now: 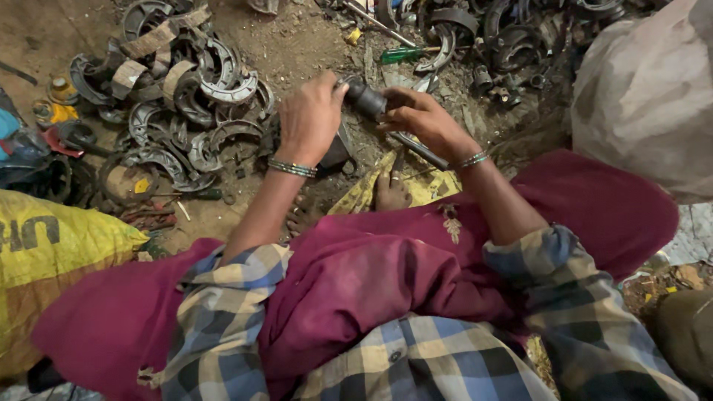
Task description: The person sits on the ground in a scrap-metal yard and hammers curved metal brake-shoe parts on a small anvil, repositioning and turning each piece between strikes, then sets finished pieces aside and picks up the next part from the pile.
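My left hand (310, 117) and my right hand (423, 119) both grip a dark cylindrical metal part (365, 98) held just above the dirt ground. A thin metal rod (420, 151) runs out from under my right hand toward my lap. Bangles sit on both wrists. My bare feet (390, 191) rest on a yellow sheet (371, 189) below the hands. My knees, in maroon cloth, spread to either side, with checked sleeves close to the camera.
A heap of curved brake shoes (186, 96) lies at the left, more (475, 30) at the top right. A green-handled screwdriver (401, 53) lies beyond the hands. A yellow sack (52, 245) sits left, a pale sack (646, 96) right.
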